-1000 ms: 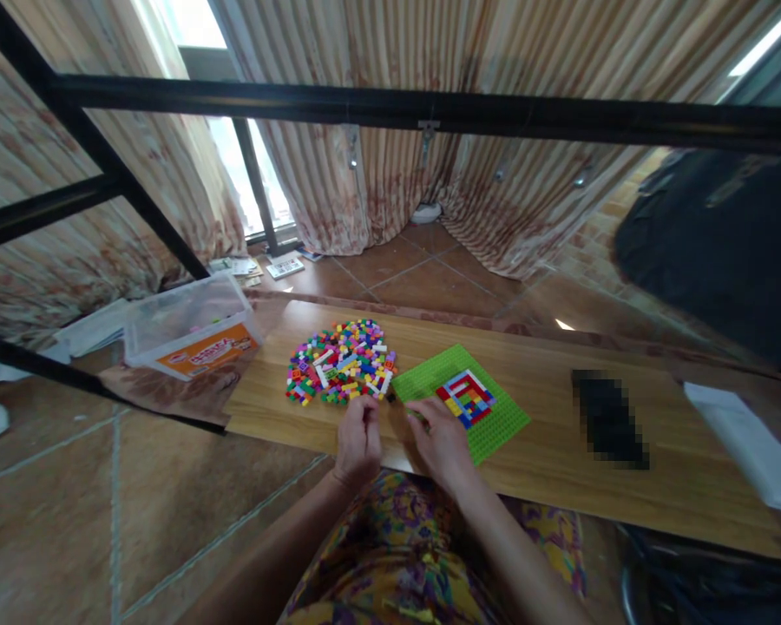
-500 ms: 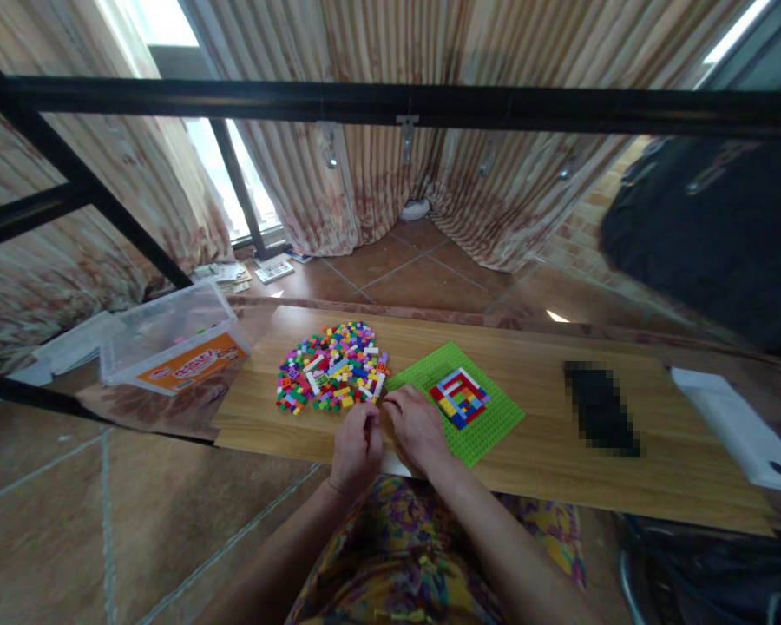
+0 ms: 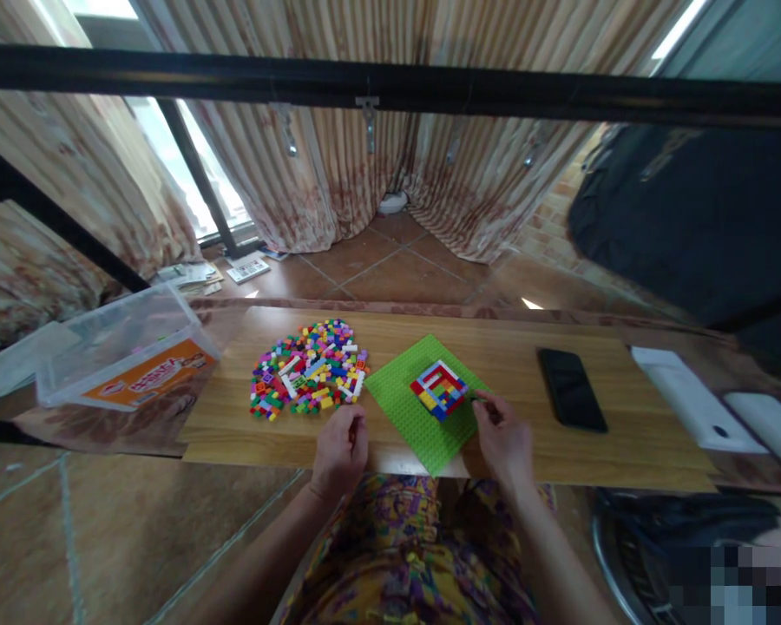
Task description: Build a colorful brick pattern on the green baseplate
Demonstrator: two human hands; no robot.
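My left hand [image 3: 339,450] is curled closed at the table's near side, just below the pile of small coloured bricks [image 3: 309,373]. Whatever its fingers may hold is hidden. My right hand [image 3: 506,434] is at the right corner of the green baseplate [image 3: 400,382], thumb and fingers pinched together. Something small and dark shows at its fingertips, too small to name. On the baseplate stands a square brick build [image 3: 438,390] with red, white and blue edges and yellow bricks inside.
A black phone [image 3: 571,389] lies on the wooden table [image 3: 644,434], with a white flat object [image 3: 696,399] at its right end. Left of the table stands a clear plastic box [image 3: 123,356] with an orange label. A black metal bar [image 3: 390,85] crosses beyond the table.
My right hand has moved right, from beside my left hand to the baseplate's right corner. The left hand stays closed near the pile. The camera view has shifted to the right.
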